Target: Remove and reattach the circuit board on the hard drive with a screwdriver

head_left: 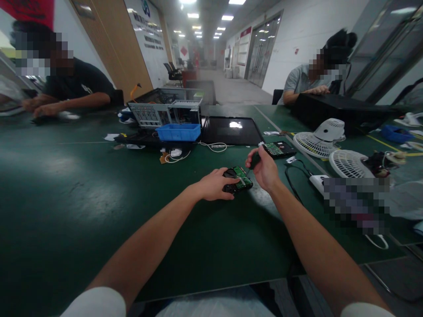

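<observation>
Steadying the hard drive [245,177], board side up, my left hand [214,185] is clamped on its left end, thumb over the board, presumably so it can't skid or turn. Right hand [266,169] is closed round a dark-handled screwdriver [254,159], tilted, shaft down toward the board's right side, likely for reach; tip contact, can't tell from my feed. Drive lies on the green table [99,211], between both hands. Second drive [280,149] sits just beyond the right hand, probably parked within reach. Farther back: blue bin [179,132] in front of an open computer case [150,113], dark panel [231,130] beside. White fans [325,132] off right. Two people [77,86] seated across, one each side. Long lit room behind, glass doors [264,48] at right.
</observation>
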